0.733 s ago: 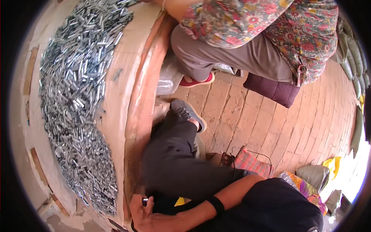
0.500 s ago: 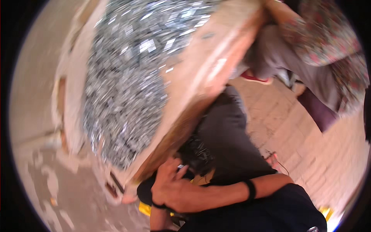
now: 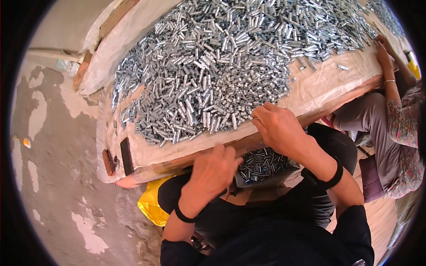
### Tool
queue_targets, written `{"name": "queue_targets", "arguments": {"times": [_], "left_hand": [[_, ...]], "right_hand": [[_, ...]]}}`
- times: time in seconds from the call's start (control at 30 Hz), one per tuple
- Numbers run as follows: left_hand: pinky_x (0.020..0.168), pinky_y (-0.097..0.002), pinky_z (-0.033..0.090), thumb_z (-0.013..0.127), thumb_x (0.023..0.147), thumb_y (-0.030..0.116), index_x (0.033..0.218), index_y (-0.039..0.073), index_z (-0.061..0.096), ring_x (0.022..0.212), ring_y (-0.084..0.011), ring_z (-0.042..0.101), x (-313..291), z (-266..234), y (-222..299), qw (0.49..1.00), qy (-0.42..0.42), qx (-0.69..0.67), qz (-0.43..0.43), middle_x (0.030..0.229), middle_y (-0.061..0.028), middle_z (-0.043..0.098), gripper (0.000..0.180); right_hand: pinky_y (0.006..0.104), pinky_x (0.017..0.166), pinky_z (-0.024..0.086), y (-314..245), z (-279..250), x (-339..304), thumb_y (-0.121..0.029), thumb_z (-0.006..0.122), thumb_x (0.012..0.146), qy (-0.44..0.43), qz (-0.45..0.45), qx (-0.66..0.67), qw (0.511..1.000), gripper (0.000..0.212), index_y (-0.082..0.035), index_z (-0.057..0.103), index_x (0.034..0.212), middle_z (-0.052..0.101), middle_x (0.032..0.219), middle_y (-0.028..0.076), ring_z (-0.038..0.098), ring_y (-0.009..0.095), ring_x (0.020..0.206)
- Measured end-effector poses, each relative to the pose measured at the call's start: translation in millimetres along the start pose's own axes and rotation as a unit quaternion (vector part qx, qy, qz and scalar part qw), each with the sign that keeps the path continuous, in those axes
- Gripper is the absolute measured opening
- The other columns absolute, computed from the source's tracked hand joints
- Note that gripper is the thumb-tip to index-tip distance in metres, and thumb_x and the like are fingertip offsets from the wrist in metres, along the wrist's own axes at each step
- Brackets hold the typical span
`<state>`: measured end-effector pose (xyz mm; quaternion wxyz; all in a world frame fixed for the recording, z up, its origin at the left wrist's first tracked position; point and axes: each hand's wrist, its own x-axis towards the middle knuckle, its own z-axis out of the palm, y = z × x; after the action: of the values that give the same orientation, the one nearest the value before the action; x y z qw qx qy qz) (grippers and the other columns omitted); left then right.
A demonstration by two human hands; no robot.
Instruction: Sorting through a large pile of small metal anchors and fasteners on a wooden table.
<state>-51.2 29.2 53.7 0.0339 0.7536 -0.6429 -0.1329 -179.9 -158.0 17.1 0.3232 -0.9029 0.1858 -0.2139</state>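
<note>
A broad heap of short silvery metal tubes (image 3: 191, 84) covers the cloth-topped table (image 3: 324, 86). At the heap's near edge my right hand (image 3: 279, 133) is closed, its fingertips pinched together beside the smaller ring-like pieces. Whatever lies between them is too small to make out. My left hand (image 3: 215, 170) hovers over the table's near edge, fingers curled and slightly blurred; its contents are hidden. Below and between my hands, a dark bin (image 3: 242, 181) holds darker metal tubes (image 3: 264, 165).
A flat dark bar (image 3: 127, 156) and a brown piece (image 3: 108, 162) lie at the table's left corner. Something yellow (image 3: 153, 201) hangs beside my left leg. At right, another person's hand (image 3: 385, 46) reaches the heap. Patchy grey floor (image 3: 66, 177) spreads left.
The view has swung toward the right and sharpened. My right arm, earlier folded across to my left wrist, now reaches to the heap. My left hand has come up over the table edge.
</note>
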Motion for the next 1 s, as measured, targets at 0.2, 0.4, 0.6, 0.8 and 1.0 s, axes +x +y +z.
{"name": "queue_targets", "arguments": {"times": [0.2,0.4,0.6,0.8,1.0], "left_hand": [[0.068,-0.0472,0.049,0.073,0.090,0.023,0.101,0.005,0.064,0.083,-0.0372,0.062,53,7,-50,0.980,0.192,0.035,-0.032,0.089,-0.0160,0.058,0.023],[0.071,-0.0478,0.052,0.078,0.083,0.017,0.095,0.003,0.063,0.087,-0.0376,0.063,71,5,-63,0.981,0.195,0.012,-0.002,0.089,-0.0169,0.058,0.024],[0.069,-0.0473,0.049,0.078,0.083,0.014,0.092,0.004,0.061,0.084,-0.0363,0.062,64,9,-64,0.979,0.197,-0.042,-0.025,0.086,-0.0137,0.055,0.022],[0.066,-0.0356,0.049,0.074,0.087,0.006,0.097,0.001,0.065,0.071,-0.0258,0.060,46,11,-58,0.948,0.256,-0.184,-0.042,0.086,-0.0125,0.061,0.015],[0.061,-0.0226,0.045,0.066,0.099,0.005,0.134,0.001,0.061,0.073,-0.0061,0.053,32,7,-63,0.903,0.252,-0.342,-0.066,0.088,0.0006,0.056,0.036]], "right_hand": [[0.0484,0.068,0.055,6,34,31,-0.002,0.065,0.082,-0.023,-0.091,-0.101,0.990,0.014,0.001,0.058,0.094,0.063,0.087,0.019,0.068,0.041,0.080],[0.0429,0.066,0.056,10,36,43,-0.001,0.068,0.077,-0.021,-0.138,-0.178,0.974,0.020,0.002,0.060,0.095,0.063,0.086,0.018,0.070,0.037,0.080],[0.0390,0.064,0.055,7,36,42,-0.001,0.070,0.073,-0.029,-0.162,-0.245,0.956,0.022,0.001,0.060,0.092,0.063,0.084,0.017,0.070,0.032,0.078],[0.0466,0.071,0.050,10,32,32,-0.002,0.061,0.088,-0.036,-0.100,-0.171,0.980,0.013,-0.001,0.051,0.097,0.056,0.089,0.016,0.062,0.039,0.086],[0.0509,0.069,0.050,-1,28,35,-0.005,0.064,0.092,0.008,-0.106,0.079,0.991,0.012,0.003,0.058,0.099,0.060,0.090,0.020,0.061,0.042,0.077]]}}
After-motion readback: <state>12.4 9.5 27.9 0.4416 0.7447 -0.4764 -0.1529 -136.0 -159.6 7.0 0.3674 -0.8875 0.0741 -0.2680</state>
